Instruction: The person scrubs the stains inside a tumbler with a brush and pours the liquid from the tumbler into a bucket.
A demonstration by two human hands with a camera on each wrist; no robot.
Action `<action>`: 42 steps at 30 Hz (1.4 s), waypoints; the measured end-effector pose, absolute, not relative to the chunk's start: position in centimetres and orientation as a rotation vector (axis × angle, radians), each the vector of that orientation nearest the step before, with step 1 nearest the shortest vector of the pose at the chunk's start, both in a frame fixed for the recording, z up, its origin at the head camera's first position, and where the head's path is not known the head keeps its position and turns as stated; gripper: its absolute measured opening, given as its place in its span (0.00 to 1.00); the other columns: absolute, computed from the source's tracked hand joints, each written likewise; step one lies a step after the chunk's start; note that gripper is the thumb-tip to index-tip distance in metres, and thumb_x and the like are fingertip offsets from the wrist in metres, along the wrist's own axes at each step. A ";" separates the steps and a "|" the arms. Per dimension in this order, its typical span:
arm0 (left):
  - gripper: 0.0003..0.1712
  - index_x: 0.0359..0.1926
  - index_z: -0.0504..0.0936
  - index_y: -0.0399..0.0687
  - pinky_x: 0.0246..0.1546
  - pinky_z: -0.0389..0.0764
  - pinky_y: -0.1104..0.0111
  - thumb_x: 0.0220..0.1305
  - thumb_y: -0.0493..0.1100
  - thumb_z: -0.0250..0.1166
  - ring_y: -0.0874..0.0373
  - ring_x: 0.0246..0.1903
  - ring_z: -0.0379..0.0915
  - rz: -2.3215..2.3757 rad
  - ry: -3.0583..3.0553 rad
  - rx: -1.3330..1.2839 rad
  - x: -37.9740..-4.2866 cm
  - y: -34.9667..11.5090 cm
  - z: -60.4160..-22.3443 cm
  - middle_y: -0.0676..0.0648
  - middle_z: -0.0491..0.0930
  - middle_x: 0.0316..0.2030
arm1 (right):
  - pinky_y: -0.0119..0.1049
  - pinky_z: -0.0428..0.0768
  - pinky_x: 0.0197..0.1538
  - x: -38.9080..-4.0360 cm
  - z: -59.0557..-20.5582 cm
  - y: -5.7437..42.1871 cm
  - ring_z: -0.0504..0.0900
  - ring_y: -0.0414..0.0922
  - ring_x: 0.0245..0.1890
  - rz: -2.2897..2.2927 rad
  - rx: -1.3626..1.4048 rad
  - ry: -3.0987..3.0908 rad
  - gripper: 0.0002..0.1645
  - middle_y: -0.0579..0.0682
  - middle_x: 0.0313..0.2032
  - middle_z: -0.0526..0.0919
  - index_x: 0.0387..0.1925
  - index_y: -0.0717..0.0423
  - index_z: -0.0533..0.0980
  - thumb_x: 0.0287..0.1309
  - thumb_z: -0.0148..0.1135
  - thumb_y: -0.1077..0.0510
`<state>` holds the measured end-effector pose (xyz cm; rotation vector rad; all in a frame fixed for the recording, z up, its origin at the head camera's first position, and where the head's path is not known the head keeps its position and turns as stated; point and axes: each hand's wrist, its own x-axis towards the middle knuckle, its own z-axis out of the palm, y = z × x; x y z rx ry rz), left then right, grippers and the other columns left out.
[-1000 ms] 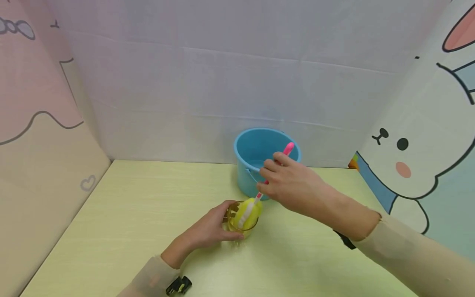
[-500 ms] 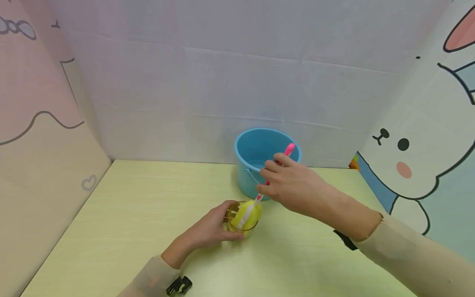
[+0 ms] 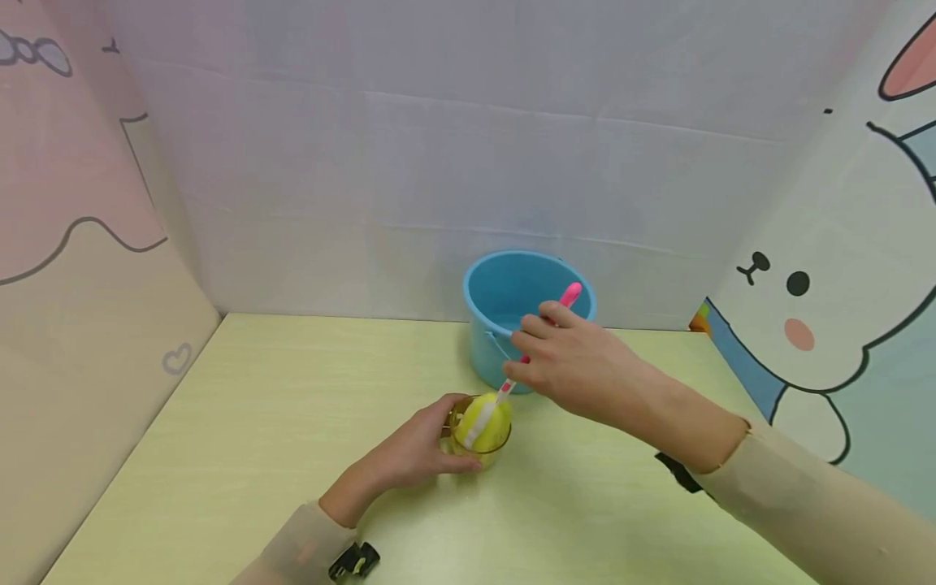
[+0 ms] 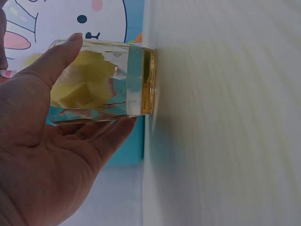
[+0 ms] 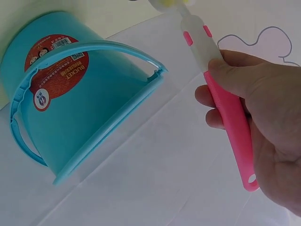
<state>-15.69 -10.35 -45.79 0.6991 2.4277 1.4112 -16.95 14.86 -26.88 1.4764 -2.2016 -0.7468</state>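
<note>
Fingers (image 4: 114, 136) around glass (image 4: 134, 84), apparently amber-tinted.

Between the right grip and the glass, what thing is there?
The head view shows the white brush neck there, slanting down from the right grip to the yellow sponge, which sits mostly inside the glass.

The cup (image 4: 135, 80) stands on the counter (image 3: 292, 390), the head of the brush (image 5: 229, 106) inside it and the handle slanting up rightward. Behind the cup and slightly right is the bucket (image 3: 483, 351), near the backdrop (image 3: 366, 171). The left hand (image 3: 418, 445) grips the cup's left side; the right hand (image 3: 570, 356), before the bucket, holds the handle.
</note>
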 end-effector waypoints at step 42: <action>0.52 0.76 0.65 0.44 0.66 0.77 0.53 0.58 0.54 0.83 0.51 0.63 0.75 1.399 2.434 0.693 -15.5 -10.4 -45.6 0.49 0.76 0.65 | 0.46 0.70 0.48 -16.8 -26.8 16.0 0.74 0.50 0.39 -0.754 1.363 -2.248 0.21 0.50 0.36 0.81 0.47 0.44 0.86 0.53 0.85 0.48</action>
